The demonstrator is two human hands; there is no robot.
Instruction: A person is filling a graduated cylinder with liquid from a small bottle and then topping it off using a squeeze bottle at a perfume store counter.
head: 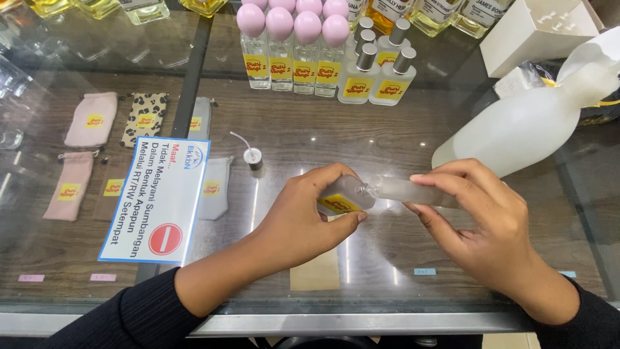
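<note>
Gripping small clear yellow-labelled glass bottle [342,196], left hand [300,223] closed; right hand [487,226] pinching frosted tube [413,191] at bottle mouth.

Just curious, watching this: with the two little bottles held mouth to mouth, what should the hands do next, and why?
Probably hold the tilt steady. The left hand holds a small clear bottle on its side, its open neck meeting the frosted tube in the right hand. The spray cap lies off on the glass counter, so capping seems premature.
</note>
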